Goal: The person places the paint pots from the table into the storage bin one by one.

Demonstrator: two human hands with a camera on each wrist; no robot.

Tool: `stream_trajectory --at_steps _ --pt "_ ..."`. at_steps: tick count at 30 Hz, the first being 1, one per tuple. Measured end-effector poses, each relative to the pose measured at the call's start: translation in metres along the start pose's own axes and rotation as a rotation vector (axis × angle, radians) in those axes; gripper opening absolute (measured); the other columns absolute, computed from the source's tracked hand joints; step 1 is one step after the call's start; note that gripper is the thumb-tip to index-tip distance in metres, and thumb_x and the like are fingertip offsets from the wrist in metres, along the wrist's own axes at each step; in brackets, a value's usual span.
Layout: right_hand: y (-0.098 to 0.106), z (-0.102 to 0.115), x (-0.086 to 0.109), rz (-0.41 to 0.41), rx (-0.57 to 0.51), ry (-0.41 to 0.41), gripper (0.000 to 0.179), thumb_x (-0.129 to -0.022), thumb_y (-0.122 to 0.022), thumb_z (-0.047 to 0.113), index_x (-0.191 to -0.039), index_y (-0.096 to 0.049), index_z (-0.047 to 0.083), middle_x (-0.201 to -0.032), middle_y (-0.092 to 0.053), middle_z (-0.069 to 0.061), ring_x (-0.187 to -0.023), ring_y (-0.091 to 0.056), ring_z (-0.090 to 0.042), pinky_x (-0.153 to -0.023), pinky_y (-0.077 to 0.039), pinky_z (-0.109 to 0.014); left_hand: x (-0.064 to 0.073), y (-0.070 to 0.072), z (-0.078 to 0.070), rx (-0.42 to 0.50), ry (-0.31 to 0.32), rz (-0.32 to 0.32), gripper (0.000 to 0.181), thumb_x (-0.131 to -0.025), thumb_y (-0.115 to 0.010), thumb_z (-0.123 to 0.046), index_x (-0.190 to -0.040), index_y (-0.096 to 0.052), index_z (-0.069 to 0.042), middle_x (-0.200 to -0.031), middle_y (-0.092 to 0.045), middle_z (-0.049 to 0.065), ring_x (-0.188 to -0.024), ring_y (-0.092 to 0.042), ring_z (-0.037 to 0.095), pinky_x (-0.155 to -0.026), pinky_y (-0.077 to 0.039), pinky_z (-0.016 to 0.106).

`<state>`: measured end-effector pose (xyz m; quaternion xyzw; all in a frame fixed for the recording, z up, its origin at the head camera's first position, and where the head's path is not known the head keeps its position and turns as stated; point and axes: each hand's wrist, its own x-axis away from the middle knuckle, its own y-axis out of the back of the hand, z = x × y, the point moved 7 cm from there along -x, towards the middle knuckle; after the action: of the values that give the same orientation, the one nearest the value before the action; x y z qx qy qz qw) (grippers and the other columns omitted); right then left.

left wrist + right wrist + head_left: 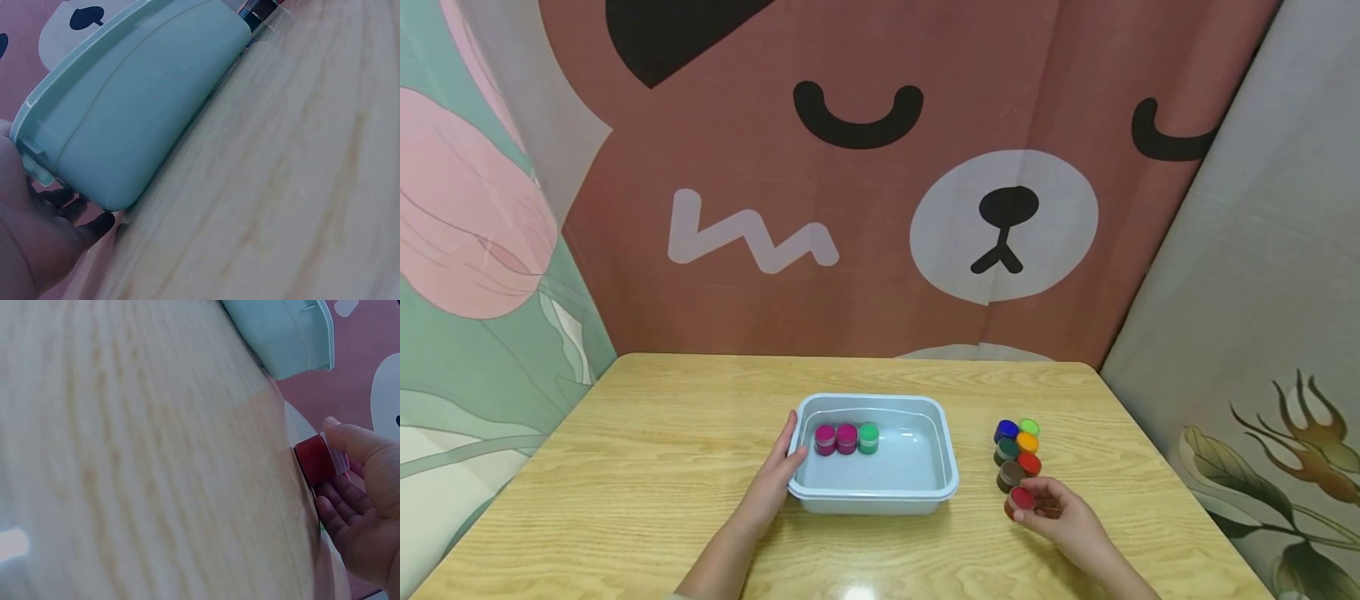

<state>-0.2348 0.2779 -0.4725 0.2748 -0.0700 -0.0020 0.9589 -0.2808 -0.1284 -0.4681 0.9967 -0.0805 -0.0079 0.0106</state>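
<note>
A light blue plastic tub (874,504) stands on the table. Inside it, two magenta paint pots (836,439) and a green paint pot (868,438) sit in a row. My left hand (771,479) grips the tub's left side, thumb over the rim and fingers along the outer wall. To the right of the tub, my right hand (1063,525) pinches a red paint pot (1019,502) by its clear lid. In the right wrist view that red pot (314,460) is tipped on or just above the wood; contact is hard to tell.
Beyond the right hand stand several more pots in two columns: brown (1011,475), dark green (1006,451), blue (1007,431), red (1029,464), orange (1027,442) and light green (1028,427). The wooden table (700,417) ends at a bear-print curtain (880,308).
</note>
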Motion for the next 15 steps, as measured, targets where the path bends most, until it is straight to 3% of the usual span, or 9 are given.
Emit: stream_trajectory --at_steps 15 --pt "-0.0006 -0.0026 -0.0017 -0.015 -0.001 -0.017 0.053 -0.084 -0.077 0.02 -0.126 -0.055 -0.003 -0.114 -0.064 -0.011 -0.091 -0.059 -0.013 -0.073 -0.052 -0.02 0.0005 0.0013 -0.0007 -0.004 -0.011 -0.008 0.064 -0.104 -0.041 -0.019 -0.159 -0.008 -0.012 -0.166 0.002 0.01 -0.152 0.008 0.039 -0.121 0.003 0.061"
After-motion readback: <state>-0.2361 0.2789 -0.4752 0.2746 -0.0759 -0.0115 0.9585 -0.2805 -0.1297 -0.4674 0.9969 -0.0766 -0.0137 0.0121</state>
